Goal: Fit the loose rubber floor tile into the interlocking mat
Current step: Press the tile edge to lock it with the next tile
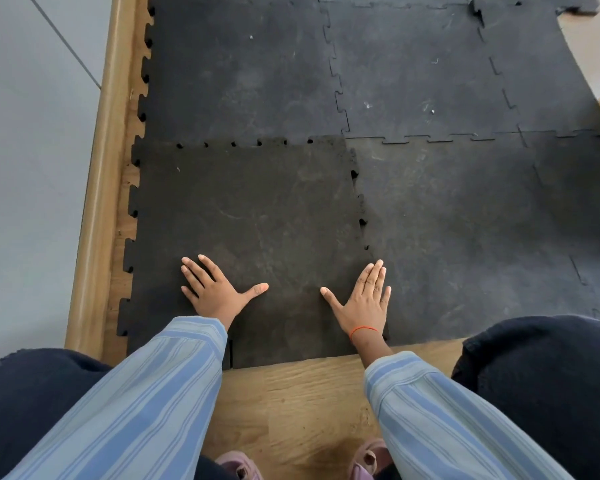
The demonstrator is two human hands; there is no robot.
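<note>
The loose tile (250,216) is a dark, almost black square of rubber with a scuffed, mottled surface and jigsaw-style tabs along its edges. It lies flat at the near left corner of the mat (430,81), just beside the wooden skirting (101,168) that runs along the grey wall (25,168). Its far edge meets the neighbouring mat piece, with a row of small gaps showing where the tabs have not closed up. Its right edge sits against the next piece, again with a few small dark gaps along the seam. Its left tabs jut out over the wooden floor (291,410).

The left hand (215,289) lies palm down on the near part of the tile, fingers spread wide and thumb stretched to the right, holding nothing. The right hand (364,299) is also flat and spread open, pressing near the tile's right seam, with its thumb pointing left. An orange band (362,330) circles the right wrist. Both arms wear blue striped sleeves (136,403).
</note>
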